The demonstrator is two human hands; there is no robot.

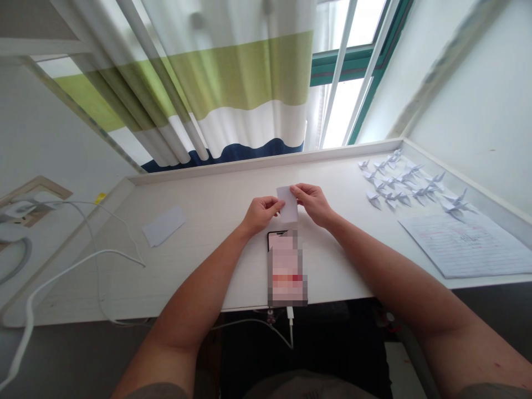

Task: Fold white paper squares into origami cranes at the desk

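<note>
A small white sheet of paper (288, 206) is held up between my two hands, just above the white desk. My left hand (262, 214) pinches its left edge between thumb and fingers. At its upper right corner my right hand (311, 203) grips it with the thumb in front. The fingers behind the sheet are partly hidden. Right below the paper lies a phone (286, 269) with a pixelated screen, plugged into a white charging cable (290, 316).
Several folded paper cranes (401, 180) stand at the back right of the desk (216, 221). In front of them lies a written sheet (467, 244). A stack of blank paper (164, 226) sits at the left, near white cables (83, 257). A raised rim (257, 160) runs along the back.
</note>
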